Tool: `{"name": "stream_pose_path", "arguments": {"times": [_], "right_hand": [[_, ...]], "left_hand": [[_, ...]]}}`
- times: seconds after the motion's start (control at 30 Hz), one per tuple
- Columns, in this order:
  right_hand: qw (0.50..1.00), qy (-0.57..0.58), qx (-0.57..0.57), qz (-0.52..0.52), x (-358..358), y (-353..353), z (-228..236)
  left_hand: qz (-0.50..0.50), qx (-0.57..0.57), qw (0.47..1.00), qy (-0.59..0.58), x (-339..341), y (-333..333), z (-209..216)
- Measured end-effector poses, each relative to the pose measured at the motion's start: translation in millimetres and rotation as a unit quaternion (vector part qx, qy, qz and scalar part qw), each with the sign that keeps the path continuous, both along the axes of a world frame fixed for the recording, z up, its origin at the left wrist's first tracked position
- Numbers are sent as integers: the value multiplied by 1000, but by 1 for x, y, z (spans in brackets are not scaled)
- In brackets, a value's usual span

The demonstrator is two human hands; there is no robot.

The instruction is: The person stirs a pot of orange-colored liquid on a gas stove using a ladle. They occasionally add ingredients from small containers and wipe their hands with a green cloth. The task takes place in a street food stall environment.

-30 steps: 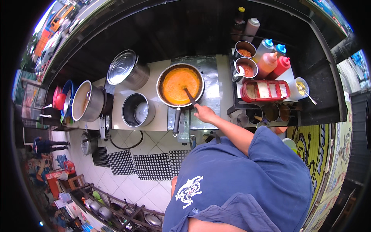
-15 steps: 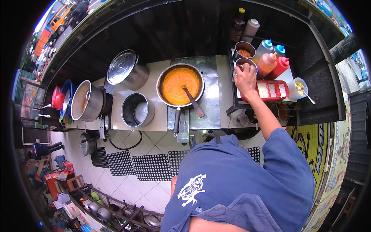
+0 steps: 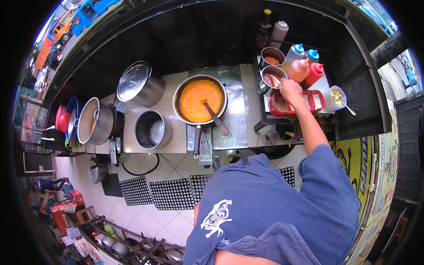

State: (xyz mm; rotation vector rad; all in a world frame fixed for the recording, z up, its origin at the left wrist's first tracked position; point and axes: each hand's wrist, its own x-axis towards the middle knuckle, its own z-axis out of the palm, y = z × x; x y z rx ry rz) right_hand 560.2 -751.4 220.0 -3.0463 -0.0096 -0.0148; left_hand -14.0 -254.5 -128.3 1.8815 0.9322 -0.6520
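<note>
Near the seasoning shelf on the right, my right hand (image 3: 291, 91) is closed on a pale spoon (image 3: 274, 81). The spoon's bowl end sits inside a metal cup (image 3: 264, 86) with reddish-brown contents. Just behind it stands a second metal cup with orange-red contents (image 3: 272, 59). My wrist passes over a red tray (image 3: 277, 106) that has white compartments. Squeeze bottles stand close beyond my fingers: an orange one (image 3: 298, 70) and a red one (image 3: 313, 75). My left hand is out of sight; the blue-sleeved body covers the lower part of the view.
Left of the shelf, a pan (image 3: 176, 95) of orange sauce holds a wooden-handled spatula (image 3: 215, 118), its pan handle jutting over the counter edge. An open pot (image 3: 153, 129), a lidded pot (image 3: 140, 84) and a large tilted pot (image 3: 95, 121) stand further left. A tub with a spoon (image 3: 335, 98) is at right.
My right hand has drawn back from above the nearer metal cup to its right side, bringing the pale spoon into sight. The view has shifted slightly.
</note>
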Motion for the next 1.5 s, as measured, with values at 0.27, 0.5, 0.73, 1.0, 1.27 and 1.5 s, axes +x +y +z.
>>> {"name": "stream_pose_path", "arguments": {"times": [0.27,0.5,0.73,1.0,1.27,1.5], "right_hand": [[992,-101,54,-49,-16,-8,0],[970,-148,164,-96,-17,-8,-35],[968,-135,191,-95,-12,-3,-47],[927,-103,327,-154,-17,-10,-52],[921,-128,334,-157,-18,-22,-63],[868,-93,439,-212,-19,-23,-67]], "left_hand": [[-18,8,1000,0,7,3,5],[-41,13,999,2,12,6,9],[-53,18,998,0,10,9,10],[-65,20,998,-2,9,5,7],[-83,26,996,-8,8,9,7],[-103,34,994,-14,6,10,5]]}}
